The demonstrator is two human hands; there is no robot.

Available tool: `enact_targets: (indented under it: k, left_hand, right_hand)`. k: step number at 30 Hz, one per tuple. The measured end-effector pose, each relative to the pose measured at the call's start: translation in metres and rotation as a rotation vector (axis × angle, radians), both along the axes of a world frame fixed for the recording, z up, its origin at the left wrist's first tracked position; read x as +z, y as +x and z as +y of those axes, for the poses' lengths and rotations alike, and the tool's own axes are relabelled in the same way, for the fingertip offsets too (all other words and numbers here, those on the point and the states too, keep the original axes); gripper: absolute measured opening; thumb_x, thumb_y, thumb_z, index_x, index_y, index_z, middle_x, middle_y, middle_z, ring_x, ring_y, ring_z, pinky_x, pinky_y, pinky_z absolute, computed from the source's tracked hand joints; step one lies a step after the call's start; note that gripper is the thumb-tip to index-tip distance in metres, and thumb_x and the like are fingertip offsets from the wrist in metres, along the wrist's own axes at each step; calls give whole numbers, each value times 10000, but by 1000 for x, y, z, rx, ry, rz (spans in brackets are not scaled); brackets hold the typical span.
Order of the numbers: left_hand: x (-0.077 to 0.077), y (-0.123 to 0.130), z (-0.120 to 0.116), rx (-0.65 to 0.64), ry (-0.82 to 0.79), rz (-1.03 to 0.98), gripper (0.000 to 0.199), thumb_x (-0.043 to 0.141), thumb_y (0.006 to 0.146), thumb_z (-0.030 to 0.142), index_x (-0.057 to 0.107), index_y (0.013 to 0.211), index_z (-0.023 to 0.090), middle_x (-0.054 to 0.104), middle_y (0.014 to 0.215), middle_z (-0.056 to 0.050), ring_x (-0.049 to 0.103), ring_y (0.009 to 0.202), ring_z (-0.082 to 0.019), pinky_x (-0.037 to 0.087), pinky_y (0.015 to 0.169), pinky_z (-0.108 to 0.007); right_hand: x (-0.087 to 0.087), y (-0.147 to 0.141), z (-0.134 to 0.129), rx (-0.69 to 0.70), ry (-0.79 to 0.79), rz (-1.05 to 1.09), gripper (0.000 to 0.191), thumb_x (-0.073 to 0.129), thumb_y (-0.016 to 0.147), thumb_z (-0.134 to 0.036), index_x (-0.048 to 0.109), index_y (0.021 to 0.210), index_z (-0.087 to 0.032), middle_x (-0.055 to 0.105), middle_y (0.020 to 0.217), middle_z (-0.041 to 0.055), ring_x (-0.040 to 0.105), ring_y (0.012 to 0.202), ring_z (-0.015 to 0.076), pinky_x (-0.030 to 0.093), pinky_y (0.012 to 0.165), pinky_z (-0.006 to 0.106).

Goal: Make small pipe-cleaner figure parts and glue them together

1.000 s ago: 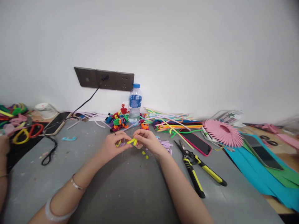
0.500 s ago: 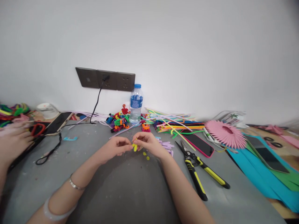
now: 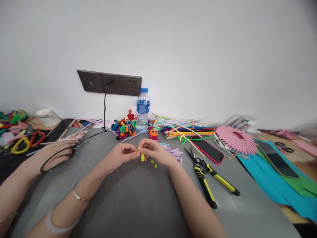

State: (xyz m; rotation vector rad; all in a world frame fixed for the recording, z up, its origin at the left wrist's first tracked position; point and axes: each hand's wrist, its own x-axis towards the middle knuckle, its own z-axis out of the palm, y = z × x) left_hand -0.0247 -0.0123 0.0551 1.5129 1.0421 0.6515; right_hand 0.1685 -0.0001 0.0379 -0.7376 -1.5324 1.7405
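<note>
Over the middle of the grey table [image 3: 138,205], my left hand [image 3: 124,154] and my right hand [image 3: 155,152] meet fingertip to fingertip. Both pinch a short yellow pipe cleaner piece [image 3: 142,157], whose lower end pokes out below the fingers. Its exact shape is partly hidden by my fingers. Just beneath my right hand lie small yellow curls [image 3: 155,166] of pipe cleaner. Behind that hand are several short lilac pipe cleaner pieces [image 3: 174,152].
Pliers-like cutters [image 3: 206,172] lie to the right, near a pink-edged phone [image 3: 209,151]. A water bottle [image 3: 143,110] stands by the wall between colourful pipe cleaner figures [image 3: 125,129] and long pipe cleaners [image 3: 188,130]. At left, another person's hand [image 3: 55,153] touches a black cable [image 3: 104,109].
The other person's hand has moved right, onto the cable, uncovering yellow scissors. My hands stay together on the yellow piece, which has turned slightly more upright. The view has shifted a little.
</note>
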Motion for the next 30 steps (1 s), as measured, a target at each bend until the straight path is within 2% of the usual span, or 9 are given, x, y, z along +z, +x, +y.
enact_targets:
  k: [4, 8, 11, 14, 19, 25, 28, 30]
  left_hand:
    - [-1, -1, 0, -32, 11, 1, 320, 697, 740, 470, 670, 678, 158, 516, 580, 30, 410, 530, -88, 324, 479, -200]
    - [-1, -1, 1, -51, -18, 8, 313, 709, 732, 464, 682, 675, 157, 534, 577, 26, 429, 511, -87, 351, 476, -203]
    - [2, -1, 2, -59, 18, 44, 317, 720, 713, 468, 691, 681, 154, 572, 592, 9, 450, 527, -96, 367, 477, -203]
    - [2, -1, 3, -46, 37, 48, 298, 734, 700, 453, 707, 714, 157, 607, 626, -3, 466, 542, -102, 383, 483, -204]
    - [-4, -4, 4, -46, -44, -35, 298, 707, 743, 455, 722, 790, 161, 632, 715, -16, 465, 541, -93, 386, 501, -215]
    - [-4, -5, 4, -86, -67, -6, 331, 668, 794, 458, 657, 693, 143, 519, 595, 23, 418, 518, -80, 331, 495, -205]
    - [-2, -4, 3, -126, -91, 14, 311, 673, 789, 449, 654, 718, 147, 542, 597, 25, 427, 494, -77, 333, 478, -203]
    - [-3, -4, 3, -143, -119, 38, 308, 672, 780, 457, 651, 740, 152, 577, 607, 13, 456, 487, -88, 359, 466, -209]
  right_hand:
    - [3, 4, 1, 66, 10, 9, 320, 717, 786, -465, 567, 834, -186, 613, 642, -40, 557, 542, 86, 469, 548, 205]
    - [3, 6, 1, 88, 22, -2, 340, 708, 787, -493, 566, 830, -188, 607, 653, -38, 550, 549, 85, 472, 561, 207]
    - [4, 6, 0, 105, 18, -3, 357, 707, 783, -509, 570, 825, -182, 603, 651, -35, 550, 547, 84, 475, 560, 207]
    - [5, 7, 0, 61, 10, 11, 349, 721, 774, -494, 582, 827, -179, 598, 652, -38, 552, 542, 81, 475, 550, 201]
    - [3, 9, 3, -31, -24, -3, 316, 736, 763, -457, 609, 830, -175, 608, 644, -40, 536, 512, 71, 466, 523, 189]
    - [1, 7, 3, 31, 35, -76, 289, 713, 791, -426, 608, 853, -164, 615, 663, -34, 529, 516, 63, 434, 509, 175]
    - [1, 6, 2, -9, 32, -82, 335, 744, 764, -408, 574, 952, -188, 626, 689, -43, 544, 524, 72, 418, 485, 172]
    - [1, 7, 2, -50, 7, -75, 380, 786, 716, -398, 548, 931, -196, 625, 661, -54, 534, 503, 72, 411, 475, 172]
